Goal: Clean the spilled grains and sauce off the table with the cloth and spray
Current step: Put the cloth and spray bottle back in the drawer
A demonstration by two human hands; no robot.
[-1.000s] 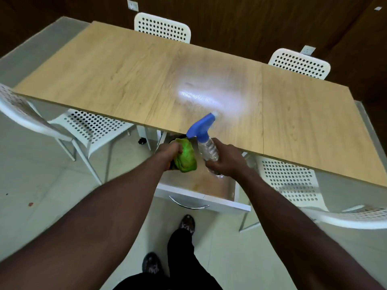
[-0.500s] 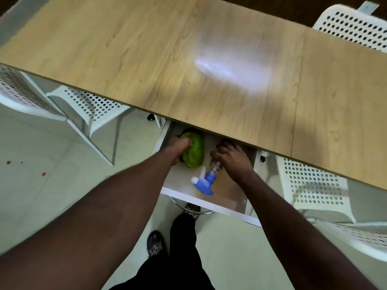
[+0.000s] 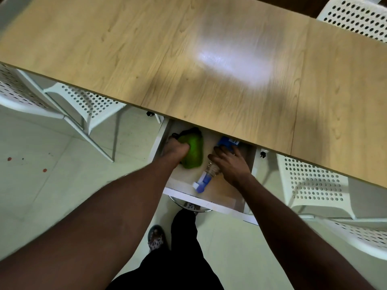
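Observation:
Below the wooden table (image 3: 129, 49) a white drawer (image 3: 209, 203) is pulled out. My left hand (image 3: 174, 147) grips the bunched green cloth (image 3: 194, 151) at the drawer's left side. The clear spray bottle (image 3: 206, 177) with a blue head lies flat on the drawer floor, nozzle toward the drawer front. My right hand (image 3: 230, 162) rests over the bottle's body with fingers spread and nearly straight. A glossy reflection shines on the tabletop's middle.
White perforated chairs stand at the left (image 3: 69, 101), the right (image 3: 314, 185) and the far right corner (image 3: 356, 15). A blue box (image 3: 228, 142) sits at the drawer's back. Red spots (image 3: 9, 159) mark the pale floor at left. My legs and a shoe (image 3: 156, 237) show below.
Both hands came down from the table edge into the drawer. The spray bottle went from upright to lying flat, and my right fingers have loosened over it. The cloth moved deeper in.

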